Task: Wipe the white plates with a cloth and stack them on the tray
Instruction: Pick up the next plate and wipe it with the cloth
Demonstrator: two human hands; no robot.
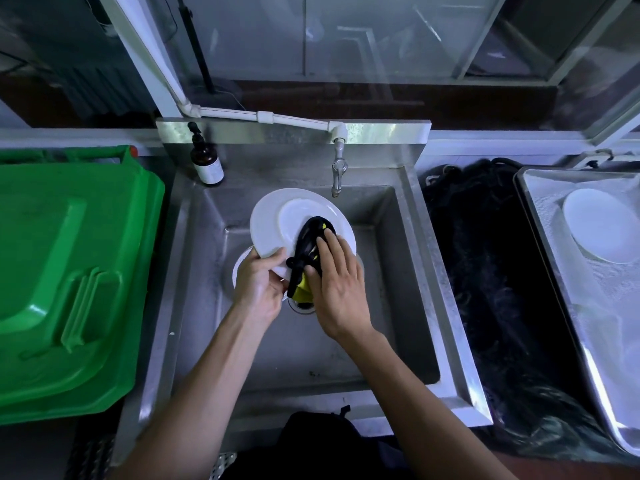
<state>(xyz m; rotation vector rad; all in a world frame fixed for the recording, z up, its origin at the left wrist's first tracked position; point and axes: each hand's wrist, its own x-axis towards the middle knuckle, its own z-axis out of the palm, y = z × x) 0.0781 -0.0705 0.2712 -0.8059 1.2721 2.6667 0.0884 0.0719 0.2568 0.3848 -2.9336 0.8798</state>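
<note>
Over the steel sink [412, 306] I hold a white plate [273, 223] tilted, its near edge gripped by my left hand [258, 285], thumb on top. My right hand [337, 285] presses a black and yellow cloth [311, 239] flat against the plate's face with straight fingers. Under the held plate the rim of another white plate [237, 268] shows in the basin. At the far right a metal tray [540, 216] carries one white plate [599, 225].
A green bin lid [69, 271] lies left of the sink. A brown pump bottle [207, 164] stands at the sink's back left corner, and the tap [338, 171] hangs above the basin. Black netting [485, 271] fills the gap between sink and tray.
</note>
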